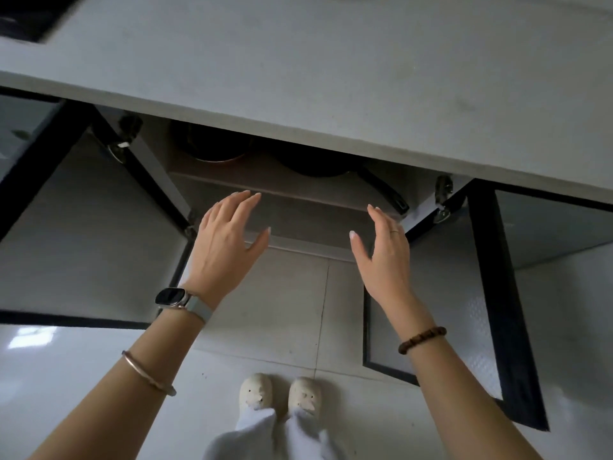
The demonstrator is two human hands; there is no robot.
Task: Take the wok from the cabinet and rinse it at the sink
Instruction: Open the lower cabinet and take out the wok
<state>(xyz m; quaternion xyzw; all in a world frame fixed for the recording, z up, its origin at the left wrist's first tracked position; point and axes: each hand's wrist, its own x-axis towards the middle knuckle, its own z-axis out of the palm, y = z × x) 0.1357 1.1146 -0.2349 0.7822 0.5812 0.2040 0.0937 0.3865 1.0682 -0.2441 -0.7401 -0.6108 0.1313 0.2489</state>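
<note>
At far left the left door point(83, 227) of the cabinet point(292, 207) stands swung wide, its black frame around a pale panel and its hinge point(121, 146) showing near the top inner corner. The grey counter point(331, 71) juts out above and hides most of the cabinet's inside. On the shelf point(265, 185) under it sit two dark pans: a pot point(212, 144) to the left with a bright rim, and beside it to the right the wok point(315, 161), whose long black handle point(384, 190) runs down and right to the shelf's front edge. The left hand point(225, 237) is out in front of the shelf, empty, fingers spread and slightly curved, touching nothing; a watch point(174, 297) sits on that wrist and a bangle point(147, 373) further down the forearm. Below, between the arms, two pale slippers point(280, 393) stand on the tiled floor point(83, 376). The right hand point(384, 257) is likewise open and empty, palm turned inward, its fingertips just short of the end of the handle without touching it; it wears a ring point(394, 231), and a bead bracelet point(422, 339) circles the wrist. At right the right door point(481, 293) hangs open, with its hinge point(442, 200) by the shelf's corner.
</note>
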